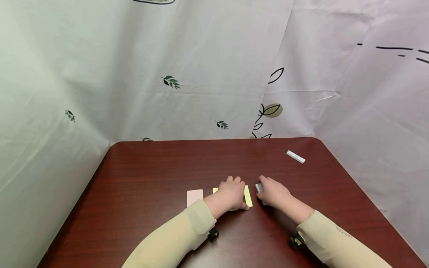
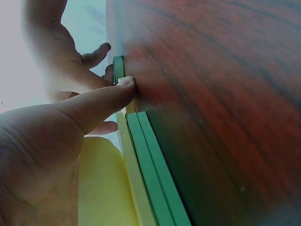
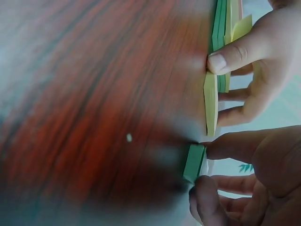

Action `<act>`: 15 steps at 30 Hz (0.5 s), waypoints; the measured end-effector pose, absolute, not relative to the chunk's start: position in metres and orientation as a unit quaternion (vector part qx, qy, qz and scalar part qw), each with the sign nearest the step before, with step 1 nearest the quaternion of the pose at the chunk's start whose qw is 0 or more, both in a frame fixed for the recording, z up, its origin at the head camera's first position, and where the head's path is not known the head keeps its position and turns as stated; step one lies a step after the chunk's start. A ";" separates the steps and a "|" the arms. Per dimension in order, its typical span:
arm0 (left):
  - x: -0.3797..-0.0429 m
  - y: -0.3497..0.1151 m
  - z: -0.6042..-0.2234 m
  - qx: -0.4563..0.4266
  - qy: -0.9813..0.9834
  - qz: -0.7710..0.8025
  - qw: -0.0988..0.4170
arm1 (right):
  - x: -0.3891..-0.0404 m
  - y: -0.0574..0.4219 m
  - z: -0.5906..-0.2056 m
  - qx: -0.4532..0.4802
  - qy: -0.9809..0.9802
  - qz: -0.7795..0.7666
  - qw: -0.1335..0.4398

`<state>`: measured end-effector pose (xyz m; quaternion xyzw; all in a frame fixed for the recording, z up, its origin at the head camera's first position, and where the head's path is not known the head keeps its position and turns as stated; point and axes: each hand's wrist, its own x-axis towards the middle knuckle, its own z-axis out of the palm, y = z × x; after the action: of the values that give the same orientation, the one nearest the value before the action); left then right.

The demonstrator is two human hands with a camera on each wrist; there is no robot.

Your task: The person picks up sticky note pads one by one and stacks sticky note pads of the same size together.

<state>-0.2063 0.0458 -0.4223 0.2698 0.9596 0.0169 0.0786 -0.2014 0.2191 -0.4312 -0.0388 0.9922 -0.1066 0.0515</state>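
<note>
My left hand lies over a row of sticky-note pads. Its thumb and fingers grip a narrow yellow pad by the ends. Under the palm, a wider yellow pad is mostly covered. Two green pad edges run beside a yellow one in the left wrist view. My right hand pinches a narrow pad between thumb and fingers; this pad looks green in the right wrist view and greyish from above. A small gap separates it from the narrow yellow pad. Left of the left hand rests a pink pad.
A thin white strip lies near the far right corner of the dark red-brown wooden table. Pale printed cloth hangs behind the table and along both sides. A tiny white speck is on the wood.
</note>
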 end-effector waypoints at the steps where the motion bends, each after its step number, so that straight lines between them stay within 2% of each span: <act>1: -0.206 0.046 -0.422 0.270 0.959 0.017 0.079 | -0.202 0.219 -0.431 -0.041 0.992 -0.105 0.054; 15: -0.208 0.047 -0.422 0.268 0.959 0.016 0.091 | -0.196 0.214 -0.428 -0.056 0.997 -0.045 0.035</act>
<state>-0.2077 0.0470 -0.4216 0.2676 0.9591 0.0159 0.0914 -0.1958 0.2140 -0.4279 -0.0562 0.9968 -0.0450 0.0353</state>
